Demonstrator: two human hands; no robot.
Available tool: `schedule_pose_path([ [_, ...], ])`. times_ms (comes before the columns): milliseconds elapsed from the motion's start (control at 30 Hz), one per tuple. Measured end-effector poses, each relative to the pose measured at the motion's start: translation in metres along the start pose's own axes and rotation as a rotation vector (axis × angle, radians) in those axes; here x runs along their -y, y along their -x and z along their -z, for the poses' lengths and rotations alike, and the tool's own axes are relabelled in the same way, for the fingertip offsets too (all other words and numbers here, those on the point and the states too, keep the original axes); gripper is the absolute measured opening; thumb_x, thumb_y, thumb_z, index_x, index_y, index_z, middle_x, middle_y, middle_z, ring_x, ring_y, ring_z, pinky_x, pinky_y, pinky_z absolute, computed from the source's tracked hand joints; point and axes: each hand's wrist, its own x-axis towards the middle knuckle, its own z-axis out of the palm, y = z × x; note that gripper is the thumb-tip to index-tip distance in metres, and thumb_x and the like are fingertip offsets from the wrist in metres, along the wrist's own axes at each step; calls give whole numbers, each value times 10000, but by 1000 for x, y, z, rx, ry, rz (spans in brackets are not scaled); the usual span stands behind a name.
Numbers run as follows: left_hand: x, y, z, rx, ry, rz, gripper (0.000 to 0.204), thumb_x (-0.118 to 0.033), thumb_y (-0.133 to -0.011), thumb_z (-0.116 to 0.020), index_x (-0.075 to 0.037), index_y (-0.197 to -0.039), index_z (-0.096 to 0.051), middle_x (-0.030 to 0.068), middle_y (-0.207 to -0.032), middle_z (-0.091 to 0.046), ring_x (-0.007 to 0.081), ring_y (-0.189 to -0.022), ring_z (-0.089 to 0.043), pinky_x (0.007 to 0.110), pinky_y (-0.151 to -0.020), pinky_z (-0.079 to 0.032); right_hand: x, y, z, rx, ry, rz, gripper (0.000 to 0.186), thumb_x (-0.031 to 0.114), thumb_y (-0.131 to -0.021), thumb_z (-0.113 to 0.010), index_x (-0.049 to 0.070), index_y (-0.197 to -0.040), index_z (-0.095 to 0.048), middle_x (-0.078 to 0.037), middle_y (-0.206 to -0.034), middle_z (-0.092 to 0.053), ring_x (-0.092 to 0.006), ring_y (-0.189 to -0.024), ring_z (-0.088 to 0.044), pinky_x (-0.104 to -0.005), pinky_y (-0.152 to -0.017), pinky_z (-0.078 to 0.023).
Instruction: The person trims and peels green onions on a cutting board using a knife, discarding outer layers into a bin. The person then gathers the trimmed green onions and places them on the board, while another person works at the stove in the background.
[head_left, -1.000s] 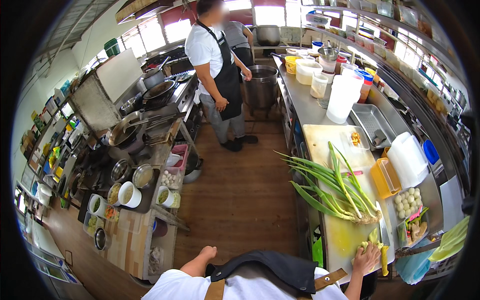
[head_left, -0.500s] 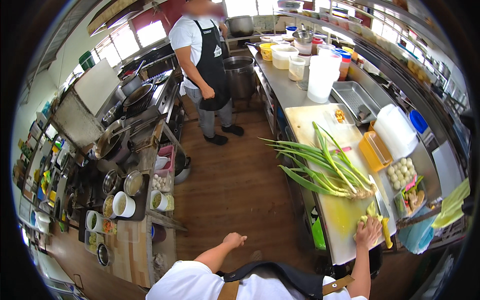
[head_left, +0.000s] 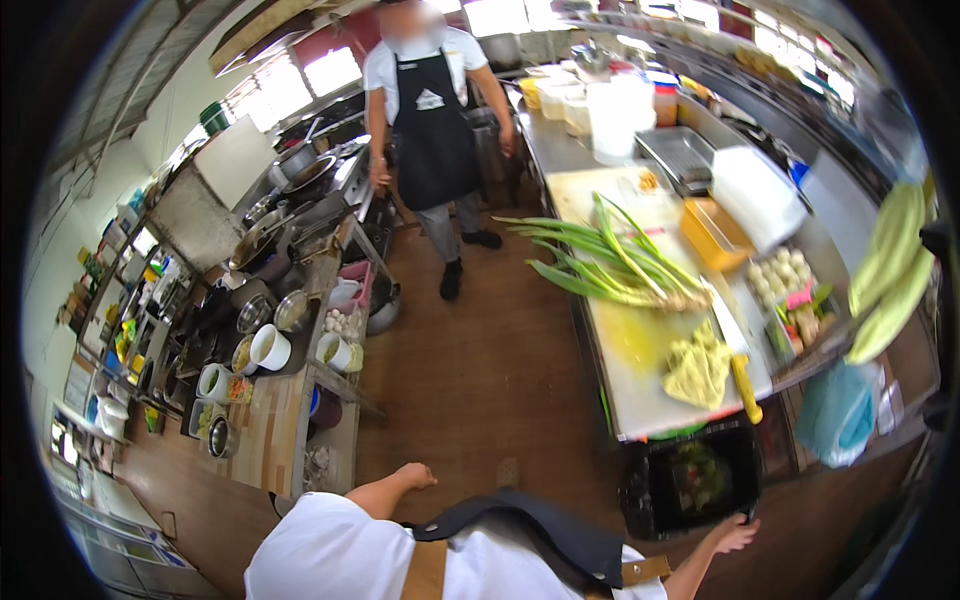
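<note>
Right fingers (head_left: 745, 536), apart, lie beside the black bin's (head_left: 641, 492) near-right corner; left fingers (head_left: 424, 477) curl together.

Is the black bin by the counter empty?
Not empty: greenish scraps show inside the black bin, whose top is open. How deep they lie, I cannot tell.

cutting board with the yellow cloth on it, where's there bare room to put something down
The white cutting board has a bare, yellow-stained patch left of the yellow cloth, on the near side of the spring onions. Another bare patch lies past their leaves, left of the chopped orange pieces. The middle and the cloth's right, where the yellow-handled knife lies, are crowded.
</note>
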Motion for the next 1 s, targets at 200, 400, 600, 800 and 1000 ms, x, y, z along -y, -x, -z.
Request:
schedule_pose_path([
  [200, -29, 103, -16, -49, 34, -73, 321, -366, -858, -726, -113, -1054, -740, 116, -1053, -739, 287, -1000, -700, 385, -881, -536, -150, -18, -183, 973, -1155, -500, 548, 349, -903, -708, 45, -1328, -540, -148, -1188, -631, -290, -1073, -609, -448, -916, -510],
  [400, -48, 154, -33, -152, 196, -38, 359, -336, -886, -703, -57, -1112, -698, 143, -1038, -736, 292, -1023, -696, 376, -881, -532, -86, 62, -156, 776, -137, -342, 938, 429, -844, -644, 184, -1585, -125, -275, -1531, -309, -473, -1350, -421, -542, -1104, -387],
  [600, -36, 179, -48, -43, 156, -43, 387, -336, -900, -662, -66, -1177, -671, 142, -1097, -726, 293, -1045, -690, 373, -902, -526, -105, 89, -132, 832, -527, -940, 760, 224, -845, -636, 229, -1508, -265, -211, -1433, -436, -403, -1203, -541, -605, -907, -488],
  [800, 4, 212, -57, -32, 140, 69, 429, -393, -899, -690, -69, -1180, -674, 140, -1108, -724, 299, -1056, -686, 386, -909, -527, -139, 112, -160, 904, -832, -811, 346, 163, -878, -541, 54, -1202, -492, -229, -903, -578, -283, -517, -533, -453, -470, -556],
  [1000, 41, 209, -76, -9, 184, 84, 399, -375, -896, -703, -77, -1160, -680, 148, -1110, -721, 318, -1075, -673, 409, -914, -526, -137, 147, -152, 884, -675, -895, 249, 214, -914, -510, -5, -1029, -543, -202, -816, -560, -253, -481, -473, -456, -462, -508],
])
